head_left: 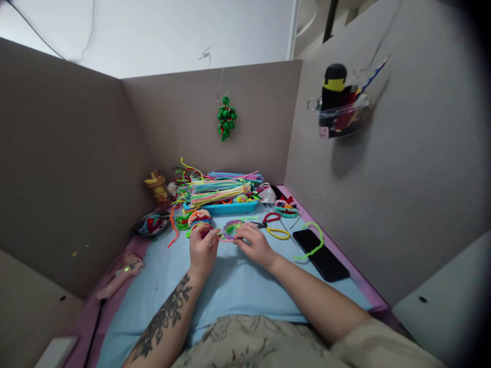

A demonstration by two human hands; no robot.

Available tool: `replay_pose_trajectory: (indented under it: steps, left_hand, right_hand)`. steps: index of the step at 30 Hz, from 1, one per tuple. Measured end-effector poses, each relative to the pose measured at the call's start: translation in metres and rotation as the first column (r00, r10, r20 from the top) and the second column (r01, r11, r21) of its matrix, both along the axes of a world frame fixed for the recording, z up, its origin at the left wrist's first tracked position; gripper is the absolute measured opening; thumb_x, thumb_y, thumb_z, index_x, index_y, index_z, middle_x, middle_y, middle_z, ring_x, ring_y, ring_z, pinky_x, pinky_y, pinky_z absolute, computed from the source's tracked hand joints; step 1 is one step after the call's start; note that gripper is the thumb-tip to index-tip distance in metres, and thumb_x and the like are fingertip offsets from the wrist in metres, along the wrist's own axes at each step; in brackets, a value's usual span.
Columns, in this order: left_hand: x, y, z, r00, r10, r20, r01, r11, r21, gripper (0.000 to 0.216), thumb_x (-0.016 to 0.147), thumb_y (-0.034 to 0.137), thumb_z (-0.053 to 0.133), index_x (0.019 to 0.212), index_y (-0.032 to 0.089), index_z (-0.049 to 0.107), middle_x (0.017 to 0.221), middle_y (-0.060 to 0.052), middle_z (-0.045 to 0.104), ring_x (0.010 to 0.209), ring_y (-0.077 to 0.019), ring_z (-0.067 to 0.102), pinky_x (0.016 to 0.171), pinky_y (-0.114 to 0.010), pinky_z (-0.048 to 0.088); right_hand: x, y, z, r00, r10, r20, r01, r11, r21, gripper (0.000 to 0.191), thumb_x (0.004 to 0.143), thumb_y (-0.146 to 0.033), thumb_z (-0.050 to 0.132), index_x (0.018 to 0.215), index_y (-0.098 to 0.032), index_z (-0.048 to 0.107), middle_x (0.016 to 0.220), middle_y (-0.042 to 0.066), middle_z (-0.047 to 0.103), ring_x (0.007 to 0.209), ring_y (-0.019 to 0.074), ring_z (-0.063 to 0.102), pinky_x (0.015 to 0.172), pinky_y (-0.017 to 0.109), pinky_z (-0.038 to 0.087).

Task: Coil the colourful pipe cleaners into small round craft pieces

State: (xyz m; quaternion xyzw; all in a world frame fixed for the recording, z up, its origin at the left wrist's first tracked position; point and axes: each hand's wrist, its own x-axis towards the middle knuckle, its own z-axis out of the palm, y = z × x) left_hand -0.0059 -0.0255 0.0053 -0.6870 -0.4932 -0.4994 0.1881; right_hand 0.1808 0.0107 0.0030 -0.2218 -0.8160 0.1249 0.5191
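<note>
Both my hands rest on a light blue mat (230, 286) in the middle of the desk. My left hand (202, 247) is curled, its fingertips pinching the end of a pipe cleaner near a small multicoloured coiled ring (232, 228). My right hand (253, 243) lies over the ring's right side, fingers bent and pressing it down. Just behind the hands a blue tray (222, 207) is heaped with bright pipe cleaners (220, 188).
Scissors with red and yellow handles (274, 225) and a black phone (321, 254) with a green pipe cleaner (312, 243) lie to the right. A pink glue gun (120, 273) and a metal dish (151, 224) sit left. Cardboard walls enclose the desk; a green ornament (226, 118) hangs behind.
</note>
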Motion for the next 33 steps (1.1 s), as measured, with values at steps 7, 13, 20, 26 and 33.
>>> replay_pose_trajectory:
  steps: [7,13,20,26,33]
  left_hand:
    - [0.002,0.001,-0.006,0.992,-0.112,-0.054,0.106,0.989,-0.1,0.017,0.082,0.016,0.053,0.093,0.018,0.065,0.082,-0.006,0.06,0.075,-0.015,0.057,0.07,-0.026,0.047]
    - [0.003,-0.001,-0.006,0.991,-0.134,-0.022,0.133,0.989,-0.068,0.018,0.081,0.015,0.053,0.093,0.019,0.066,0.088,-0.007,0.065,0.081,-0.0159,0.06,0.076,-0.027,0.048]
    - [0.008,-0.004,-0.006,0.977,-0.151,0.15,0.17,0.978,-0.125,0.016,0.081,0.017,0.054,0.091,0.019,0.067,0.086,-0.006,0.07,0.078,-0.0162,0.064,0.074,-0.027,0.05]
    - [0.015,-0.003,-0.005,0.9,-0.181,0.397,0.288,0.93,-0.228,0.012,0.075,0.023,0.06,0.084,0.018,0.067,0.08,-0.005,0.07,0.072,-0.0164,0.064,0.069,-0.027,0.051]
    - [0.015,-0.002,-0.002,0.616,-0.213,0.759,0.545,0.811,-0.215,0.015,0.069,0.025,0.065,0.081,0.017,0.067,0.079,-0.005,0.068,0.074,-0.0161,0.062,0.071,-0.027,0.049]
  right_hand:
    - [0.0,0.0,-0.002,0.994,-0.094,0.06,0.089,0.992,0.084,0.009,0.083,-0.026,0.056,0.081,-0.021,0.063,0.08,0.004,0.063,0.086,0.0191,0.053,0.085,0.038,0.039]
    - [-0.002,-0.002,-0.002,0.992,-0.11,0.066,0.105,0.991,0.08,0.009,0.082,-0.026,0.057,0.08,-0.02,0.063,0.08,0.004,0.063,0.086,0.0188,0.053,0.084,0.037,0.039]
    - [-0.005,-0.002,-0.003,0.987,-0.16,0.033,0.158,0.986,0.059,0.008,0.082,-0.025,0.058,0.079,-0.02,0.063,0.078,0.004,0.063,0.084,0.0188,0.053,0.082,0.036,0.039]
    - [-0.004,0.0,-0.004,0.986,-0.169,0.0,0.169,0.985,0.03,0.008,0.082,-0.025,0.057,0.079,-0.02,0.063,0.078,0.004,0.063,0.082,0.0193,0.054,0.079,0.036,0.041]
    - [-0.004,0.001,-0.004,0.985,-0.17,-0.012,0.17,0.985,0.025,0.009,0.082,-0.026,0.058,0.078,-0.02,0.063,0.077,0.004,0.063,0.081,0.019,0.054,0.08,0.036,0.04]
